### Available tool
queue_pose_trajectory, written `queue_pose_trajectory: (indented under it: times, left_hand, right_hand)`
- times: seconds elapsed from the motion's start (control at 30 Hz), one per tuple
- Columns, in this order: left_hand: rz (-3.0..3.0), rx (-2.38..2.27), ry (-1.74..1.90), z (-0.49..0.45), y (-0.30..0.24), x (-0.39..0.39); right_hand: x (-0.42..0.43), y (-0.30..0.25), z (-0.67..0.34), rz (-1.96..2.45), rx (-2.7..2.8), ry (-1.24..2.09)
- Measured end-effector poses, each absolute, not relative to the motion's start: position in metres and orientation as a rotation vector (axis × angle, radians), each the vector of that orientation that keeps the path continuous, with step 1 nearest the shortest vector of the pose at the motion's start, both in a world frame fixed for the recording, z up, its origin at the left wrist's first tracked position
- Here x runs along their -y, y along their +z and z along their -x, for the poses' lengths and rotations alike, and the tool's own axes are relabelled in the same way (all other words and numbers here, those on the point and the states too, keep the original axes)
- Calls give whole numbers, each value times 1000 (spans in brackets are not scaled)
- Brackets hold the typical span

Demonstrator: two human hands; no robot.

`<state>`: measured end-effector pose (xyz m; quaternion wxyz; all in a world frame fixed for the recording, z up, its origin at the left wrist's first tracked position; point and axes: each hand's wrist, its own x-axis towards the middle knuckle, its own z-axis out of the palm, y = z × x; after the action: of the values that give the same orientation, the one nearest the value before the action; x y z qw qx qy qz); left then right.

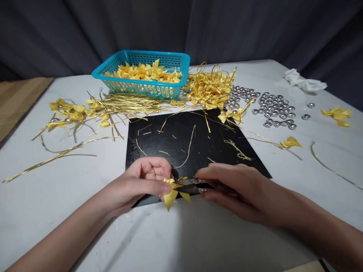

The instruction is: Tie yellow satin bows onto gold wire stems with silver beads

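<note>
Between the thumb and fingers of my left hand (147,179) is a yellow ribbon bow (170,197), its pointed tails hanging down and to the right. My right hand (235,189) is closed around small dark scissors (188,187), whose blades reach left to the middle of the bow. Whether the blades are parted around a cord there cannot be made out. Both hands are over the near edge of a black mat (159,141). Thin gold cord scraps (190,145) lie on the mat beyond my fingers.
A blue basket (141,84) of yellow bows stands at the back. Before it lies a bundle of gold cords (130,103). Finished-looking bows with cords (211,88) are heaped beside it. Silver beads (275,105) and a crumpled white tissue (304,80) lie to the right.
</note>
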<state>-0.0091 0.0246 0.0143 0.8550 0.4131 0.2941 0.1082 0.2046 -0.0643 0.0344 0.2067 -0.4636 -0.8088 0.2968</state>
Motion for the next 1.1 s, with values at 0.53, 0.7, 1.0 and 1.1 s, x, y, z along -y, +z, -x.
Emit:
queue_pose_trajectory:
  times: [0.53,0.7,1.0,1.1]
  left_hand:
    - [-809,-600,227,9,14,-25]
    - [-831,-620,218,7,14,-24]
    - [-821,-598,220,8,15,-25]
    - [-804,-590,224,7,15,-24]
  right_hand:
    - [65,39,-202,1348,2259,896]
    - [67,36,-200,1311,2252,902]
    - [68,36,-199,1324,2240,872]
    - [68,36,-200,1270,2225,924]
